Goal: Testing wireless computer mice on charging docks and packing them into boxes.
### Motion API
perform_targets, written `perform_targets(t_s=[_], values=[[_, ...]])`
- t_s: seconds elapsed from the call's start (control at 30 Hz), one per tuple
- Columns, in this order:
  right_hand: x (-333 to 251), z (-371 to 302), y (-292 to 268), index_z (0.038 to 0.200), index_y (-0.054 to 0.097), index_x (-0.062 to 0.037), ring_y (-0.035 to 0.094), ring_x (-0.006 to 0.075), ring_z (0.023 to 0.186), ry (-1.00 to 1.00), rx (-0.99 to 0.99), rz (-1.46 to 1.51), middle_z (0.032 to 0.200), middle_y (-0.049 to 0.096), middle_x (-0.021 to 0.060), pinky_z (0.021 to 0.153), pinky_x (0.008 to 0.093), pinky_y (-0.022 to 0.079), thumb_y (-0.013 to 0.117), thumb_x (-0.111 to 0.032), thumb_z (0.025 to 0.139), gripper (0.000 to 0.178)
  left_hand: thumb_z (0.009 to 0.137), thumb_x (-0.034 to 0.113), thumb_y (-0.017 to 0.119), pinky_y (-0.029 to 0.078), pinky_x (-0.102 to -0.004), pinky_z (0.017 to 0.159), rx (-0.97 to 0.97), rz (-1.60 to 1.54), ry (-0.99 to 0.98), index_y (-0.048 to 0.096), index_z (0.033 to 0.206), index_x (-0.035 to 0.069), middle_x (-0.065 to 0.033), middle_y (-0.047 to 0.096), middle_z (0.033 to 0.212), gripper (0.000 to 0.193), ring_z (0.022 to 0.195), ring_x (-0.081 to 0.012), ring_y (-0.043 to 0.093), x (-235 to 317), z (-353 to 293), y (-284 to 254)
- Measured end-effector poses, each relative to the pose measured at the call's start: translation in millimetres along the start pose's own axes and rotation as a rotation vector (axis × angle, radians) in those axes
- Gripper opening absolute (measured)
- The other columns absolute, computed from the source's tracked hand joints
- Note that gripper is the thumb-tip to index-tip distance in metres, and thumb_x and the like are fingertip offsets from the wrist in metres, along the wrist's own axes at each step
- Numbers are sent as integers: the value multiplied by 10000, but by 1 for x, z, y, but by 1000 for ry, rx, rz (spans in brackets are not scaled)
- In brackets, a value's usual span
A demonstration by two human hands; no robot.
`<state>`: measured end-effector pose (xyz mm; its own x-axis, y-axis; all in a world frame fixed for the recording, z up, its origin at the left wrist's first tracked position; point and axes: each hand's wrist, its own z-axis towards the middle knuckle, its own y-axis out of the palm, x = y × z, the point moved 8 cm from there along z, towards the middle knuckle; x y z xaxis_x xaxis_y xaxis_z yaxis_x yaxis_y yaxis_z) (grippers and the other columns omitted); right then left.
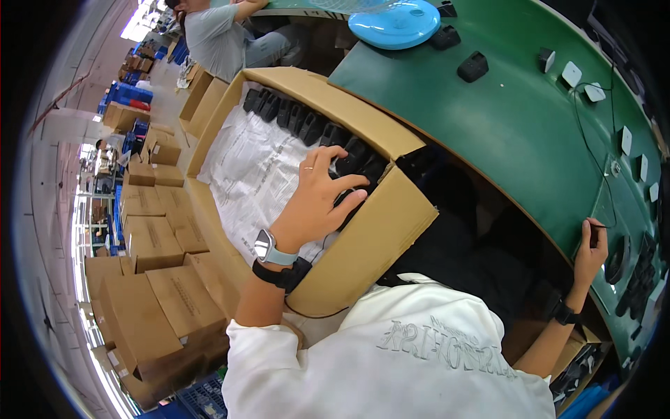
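My left hand [317, 195] reaches into an open cardboard box [380, 230], its fingers spread and bent over the near end of a row of black plastic casings [310, 127]. The fingertips are at the casings; whether they grip one cannot be made out. White printed wrapping sheet [255, 171] covers the rest of the box's contents. Over at the green table's right part, my right hand [593, 251] pinches the end of a thin black cable [586, 143] between thumb and fingers. That cable runs up the table toward small white blocks [571, 74].
The green table [502, 105] curves along the right. On it lie a loose black casing [473, 67], a blue round basin [395, 24] and black parts [638, 279]. Stacked cartons [157, 244] stand at the left. Another person [216, 42] sits beyond the box.
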<state>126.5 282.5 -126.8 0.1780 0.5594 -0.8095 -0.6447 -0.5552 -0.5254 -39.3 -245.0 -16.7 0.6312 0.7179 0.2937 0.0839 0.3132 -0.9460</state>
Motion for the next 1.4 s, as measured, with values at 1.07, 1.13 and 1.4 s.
perform_targets(t_s=[1.07, 1.13, 1.4], values=[[19, 8, -5, 1080, 681, 15, 597, 97, 928, 6, 21, -72, 993, 665, 24, 865, 231, 463, 664, -135, 997, 172, 873, 148, 709, 479, -368, 921, 231, -388, -428, 652, 1025, 0, -136, 664, 1036, 220, 994, -320, 632, -86, -19, -7], [15, 7, -2, 1080, 682, 13, 592, 94, 920, -4, 14, -83, 987, 662, 21, 856, 225, 460, 660, -141, 999, 175, 870, 146, 711, 481, -368, 917, 249, -371, -407, 658, 1021, 3, -136, 663, 1042, 215, 1000, -320, 629, -84, -17, -9], [13, 6, -2, 1078, 686, 9, 586, 90, 913, 27, 19, -120, 981, 657, 14, 845, 219, 453, 666, -157, 997, 185, 905, 274, 687, 214, -537, 1149, 60, -71, -105, 737, 1136, 165, -177, 463, 1441, 260, 1406, -421, 307, -36, -7, 3]])
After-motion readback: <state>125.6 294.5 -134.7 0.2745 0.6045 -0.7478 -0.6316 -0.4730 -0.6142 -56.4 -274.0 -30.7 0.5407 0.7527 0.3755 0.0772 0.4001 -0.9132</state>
